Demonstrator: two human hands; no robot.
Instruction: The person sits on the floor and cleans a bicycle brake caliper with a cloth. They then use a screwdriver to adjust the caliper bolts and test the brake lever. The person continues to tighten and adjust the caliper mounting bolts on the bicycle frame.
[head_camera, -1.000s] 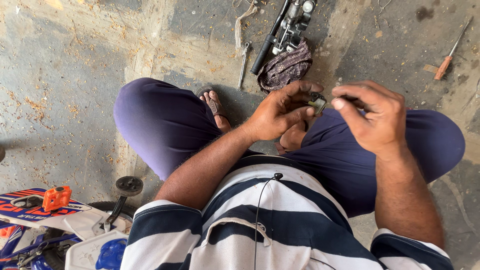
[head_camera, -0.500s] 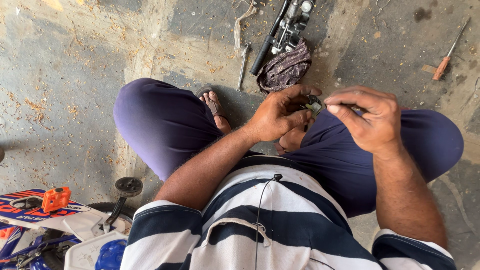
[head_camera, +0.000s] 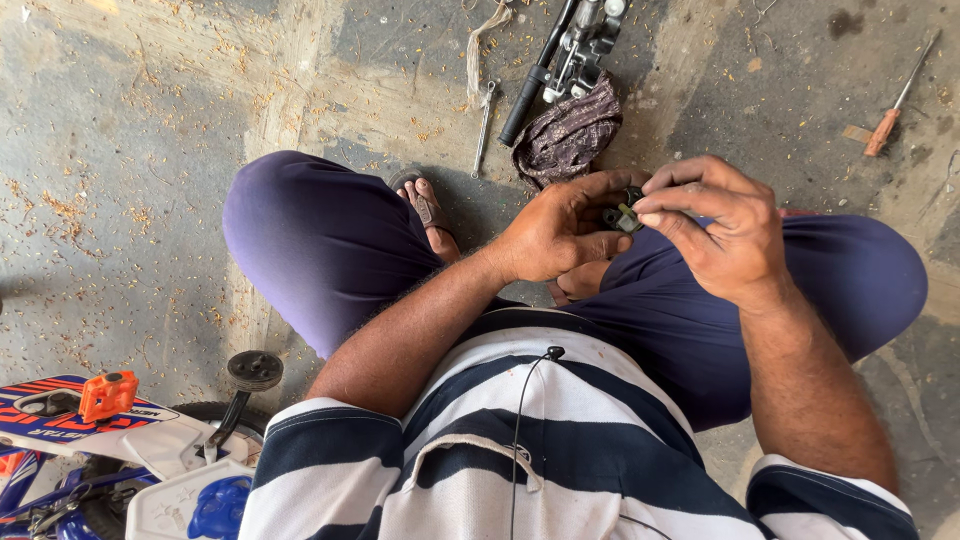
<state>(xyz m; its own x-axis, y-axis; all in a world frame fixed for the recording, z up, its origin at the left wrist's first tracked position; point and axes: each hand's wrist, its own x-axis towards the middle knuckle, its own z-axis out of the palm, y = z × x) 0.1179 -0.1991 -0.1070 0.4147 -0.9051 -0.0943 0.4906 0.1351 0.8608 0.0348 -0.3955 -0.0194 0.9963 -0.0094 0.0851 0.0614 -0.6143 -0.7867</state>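
Currently, the small black part (head_camera: 625, 212) is being held above the person's lap, between both hands, level with the knees. Its exact type cannot be told; only a dark body with a pale tip is showing between the fingers. The left hand (head_camera: 560, 232) is closing around it from below and behind, thumb and fingers wrapped on the part. The right hand (head_camera: 715, 232) is pinching its pale end between thumb and forefinger in a narrow grip.

Compared with a second ago, the right hand has lowered and drawn in toward the left, and its fingers, then looser and raised, are now bearing directly on the part. By judgement, this indicates fine fitting work on the part rather than a change of tool.

Beyond the hands, a crumpled dark rag (head_camera: 568, 132) is lying on the concrete floor (head_camera: 150, 150), touching a black metal assembly with a handlebar grip (head_camera: 565, 55). A spanner (head_camera: 484, 125) is lying just beside it. A screwdriver with an orange handle (head_camera: 888, 122) is resting well apart at the right. A child's bicycle with a stabiliser wheel (head_camera: 252, 372) is standing at the lower left.
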